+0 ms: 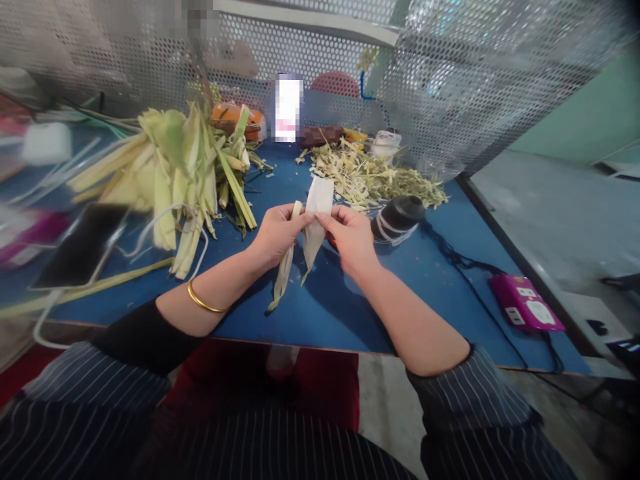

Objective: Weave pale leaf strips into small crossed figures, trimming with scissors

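Pinched between the thumbs and fingers of my left hand (277, 233) and right hand (350, 237), a pale husk piece (319, 199) is held above the middle of the blue table (435, 313); my left fingers also clasp a narrow strip (283, 275). I judge a light, even pinch, thumbs close together, best to spare the thin husk from splitting. Left lies a husk heap (175, 160); far right, a shred pile (360, 177). One dark spool (400, 217), just beside my right hand, could get knocked.
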`<action>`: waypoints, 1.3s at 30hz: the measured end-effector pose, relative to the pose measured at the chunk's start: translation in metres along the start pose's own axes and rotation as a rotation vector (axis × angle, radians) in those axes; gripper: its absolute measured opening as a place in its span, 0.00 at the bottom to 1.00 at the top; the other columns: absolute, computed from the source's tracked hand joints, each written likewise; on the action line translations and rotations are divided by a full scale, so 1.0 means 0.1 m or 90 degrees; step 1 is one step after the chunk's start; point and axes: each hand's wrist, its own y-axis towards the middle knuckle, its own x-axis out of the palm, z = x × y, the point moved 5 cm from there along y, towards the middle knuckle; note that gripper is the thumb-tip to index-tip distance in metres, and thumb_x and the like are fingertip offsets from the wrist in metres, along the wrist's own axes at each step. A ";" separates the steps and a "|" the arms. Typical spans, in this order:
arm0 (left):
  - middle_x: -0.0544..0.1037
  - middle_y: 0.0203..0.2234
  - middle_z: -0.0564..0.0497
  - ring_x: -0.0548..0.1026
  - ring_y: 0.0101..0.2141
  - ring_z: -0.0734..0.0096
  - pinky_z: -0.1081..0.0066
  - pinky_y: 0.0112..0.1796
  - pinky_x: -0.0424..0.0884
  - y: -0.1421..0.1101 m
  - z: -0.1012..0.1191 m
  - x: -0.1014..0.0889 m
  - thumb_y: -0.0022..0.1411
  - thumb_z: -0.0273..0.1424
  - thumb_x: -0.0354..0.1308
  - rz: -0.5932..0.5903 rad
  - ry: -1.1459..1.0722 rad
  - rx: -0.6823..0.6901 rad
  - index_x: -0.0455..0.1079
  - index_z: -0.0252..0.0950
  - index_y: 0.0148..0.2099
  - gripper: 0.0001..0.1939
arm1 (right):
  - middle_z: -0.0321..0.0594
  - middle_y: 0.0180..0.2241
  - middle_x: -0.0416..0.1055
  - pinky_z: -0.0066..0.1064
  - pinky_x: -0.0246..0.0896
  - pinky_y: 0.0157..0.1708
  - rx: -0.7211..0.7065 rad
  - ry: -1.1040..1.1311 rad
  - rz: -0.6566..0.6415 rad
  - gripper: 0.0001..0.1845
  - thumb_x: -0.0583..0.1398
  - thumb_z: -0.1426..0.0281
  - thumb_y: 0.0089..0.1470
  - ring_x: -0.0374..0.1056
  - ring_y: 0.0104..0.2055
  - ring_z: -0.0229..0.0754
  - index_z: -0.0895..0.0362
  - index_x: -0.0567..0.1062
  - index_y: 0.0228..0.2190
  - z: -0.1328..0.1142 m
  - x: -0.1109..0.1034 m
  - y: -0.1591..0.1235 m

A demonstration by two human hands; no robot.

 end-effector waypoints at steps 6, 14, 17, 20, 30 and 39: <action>0.70 0.20 0.54 0.63 0.21 0.81 0.77 0.23 0.58 0.01 -0.02 0.01 0.54 0.30 0.61 -0.014 -0.003 0.006 0.70 0.32 0.26 0.07 | 0.33 0.22 0.68 0.29 0.60 0.27 0.012 0.055 -0.021 0.10 0.65 0.64 0.42 0.62 0.25 0.34 0.56 0.71 0.23 0.04 0.00 0.02; 0.70 0.20 0.54 0.61 0.18 0.82 0.77 0.19 0.53 0.03 -0.10 0.02 0.55 0.31 0.60 -0.032 -0.023 -0.039 0.70 0.32 0.28 0.07 | 0.32 0.23 0.69 0.29 0.62 0.28 0.028 0.082 -0.057 0.10 0.66 0.64 0.42 0.61 0.25 0.34 0.55 0.72 0.25 0.02 0.06 -0.01; 0.69 0.20 0.55 0.62 0.18 0.83 0.78 0.18 0.52 0.02 -0.09 0.03 0.56 0.32 0.60 -0.030 -0.044 -0.043 0.69 0.33 0.28 0.08 | 0.32 0.23 0.68 0.29 0.62 0.30 0.025 0.094 -0.077 0.10 0.64 0.63 0.45 0.62 0.25 0.34 0.55 0.71 0.25 0.01 0.07 -0.01; 0.66 0.18 0.57 0.59 0.17 0.84 0.78 0.17 0.51 0.02 -0.07 0.04 0.55 0.33 0.61 -0.024 -0.049 -0.037 0.67 0.33 0.27 0.10 | 0.31 0.23 0.68 0.30 0.63 0.32 0.018 0.135 -0.108 0.10 0.63 0.63 0.47 0.63 0.26 0.34 0.55 0.69 0.24 -0.01 0.08 -0.02; 0.64 0.14 0.58 0.57 0.13 0.84 0.77 0.16 0.50 0.05 -0.13 -0.03 0.55 0.34 0.62 0.039 -0.050 -0.058 0.65 0.34 0.26 0.11 | 0.37 0.31 0.73 0.34 0.65 0.37 -0.056 0.102 -0.149 0.10 0.59 0.61 0.52 0.68 0.34 0.39 0.54 0.68 0.26 -0.20 0.08 -0.08; 0.68 0.12 0.56 0.61 0.12 0.82 0.77 0.15 0.51 0.16 -0.20 -0.12 0.56 0.29 0.59 0.084 -0.018 -0.072 0.63 0.34 0.23 0.12 | 0.37 0.31 0.69 0.37 0.67 0.36 -0.153 0.077 -0.138 0.14 0.61 0.55 0.50 0.68 0.32 0.39 0.52 0.68 0.27 -0.62 -0.08 -0.20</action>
